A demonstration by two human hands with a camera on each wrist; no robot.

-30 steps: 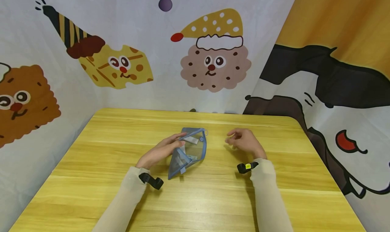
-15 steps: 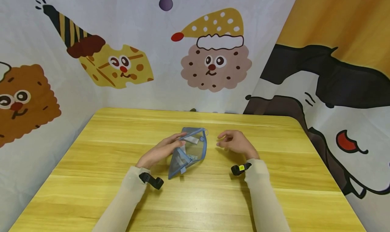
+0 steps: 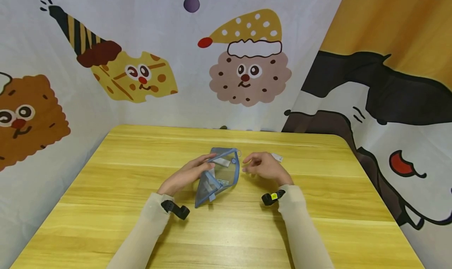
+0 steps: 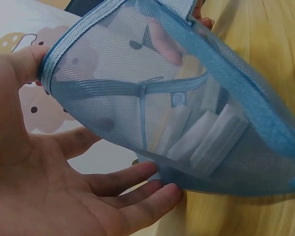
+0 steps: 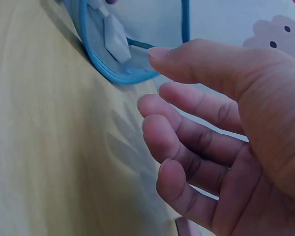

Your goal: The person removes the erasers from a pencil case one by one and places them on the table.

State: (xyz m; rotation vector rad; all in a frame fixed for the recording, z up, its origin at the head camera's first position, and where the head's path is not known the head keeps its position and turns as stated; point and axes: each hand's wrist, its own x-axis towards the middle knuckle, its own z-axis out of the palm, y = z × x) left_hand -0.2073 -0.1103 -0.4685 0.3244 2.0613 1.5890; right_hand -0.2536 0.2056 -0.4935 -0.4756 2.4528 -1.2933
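My left hand (image 3: 188, 174) holds a blue-trimmed mesh zip pouch (image 3: 230, 175) by its left side. In the left wrist view its thumb is hooked at the pouch's rim, and the other fingers lie along the underside. The pouch's mouth gapes wide. Several white flat pieces (image 4: 220, 140) lie inside it, seen through the mesh. Just right of the pouch hovers my right hand (image 3: 266, 167), fingers loosely bent, with nothing between thumb and fingertips in the right wrist view. A small white packet (image 3: 277, 157) lies on the table behind the right hand, partly covered by it.
The pouch is over a light wood-grain table (image 3: 226, 233). Cartoon-printed cloth (image 3: 197, 88) hangs along the back and both sides. Black wrist cameras are strapped to the left cuff (image 3: 175, 210) and the right cuff (image 3: 273, 197).
My right hand has moved left, closer to the pouch, uncovering the small white packet behind it. The left hand and the pouch have stayed in place.
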